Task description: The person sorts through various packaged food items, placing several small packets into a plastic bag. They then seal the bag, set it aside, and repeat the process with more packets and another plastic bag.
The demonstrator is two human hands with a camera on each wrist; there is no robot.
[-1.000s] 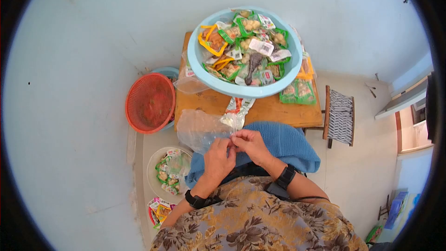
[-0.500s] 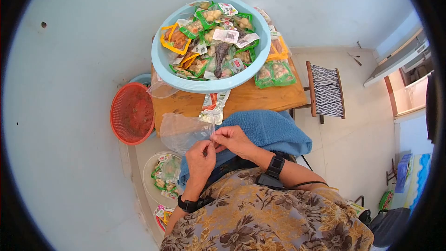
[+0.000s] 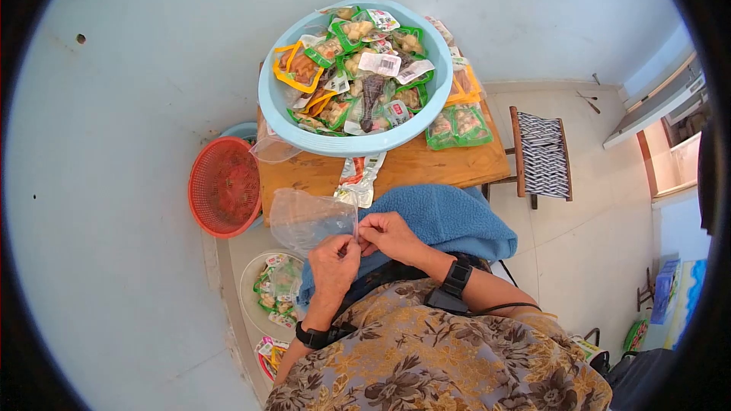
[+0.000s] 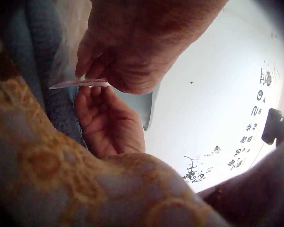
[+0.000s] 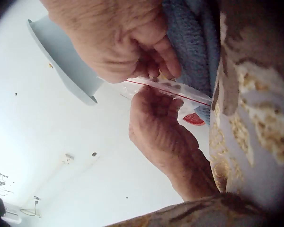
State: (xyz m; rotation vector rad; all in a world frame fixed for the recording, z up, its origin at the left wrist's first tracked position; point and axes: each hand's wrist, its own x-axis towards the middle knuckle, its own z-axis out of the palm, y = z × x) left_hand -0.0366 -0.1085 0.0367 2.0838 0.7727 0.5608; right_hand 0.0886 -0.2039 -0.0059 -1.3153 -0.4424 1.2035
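A clear zip-lock bag (image 3: 306,219) lies over the table's near edge, its mouth toward the person. My left hand (image 3: 333,266) pinches the mouth with curled fingers. Close beside it, my right hand (image 3: 394,238) pinches the same edge between thumb and fingers. In the right wrist view a red line runs along the bag's zip strip (image 5: 191,99), passing between the two hands. The left wrist view shows that strip edge-on between the fingertips. Beyond the bag, a silvery printed packet (image 3: 360,176) lies on the wooden table (image 3: 411,171).
A light blue basin (image 3: 354,142) full of sealed food packs stands on the table, with green-edged packs (image 3: 459,128) beside it. At left are a red basket (image 3: 223,186) and a pale tub (image 3: 251,301) holding packs. A blue cloth (image 3: 449,217) covers the lap; a woven stool (image 3: 542,154) stands right.
The head view has shifted, moving the whole scene in the frame. Both hands stay pinched at the bag's mouth, with only slight finger movement.
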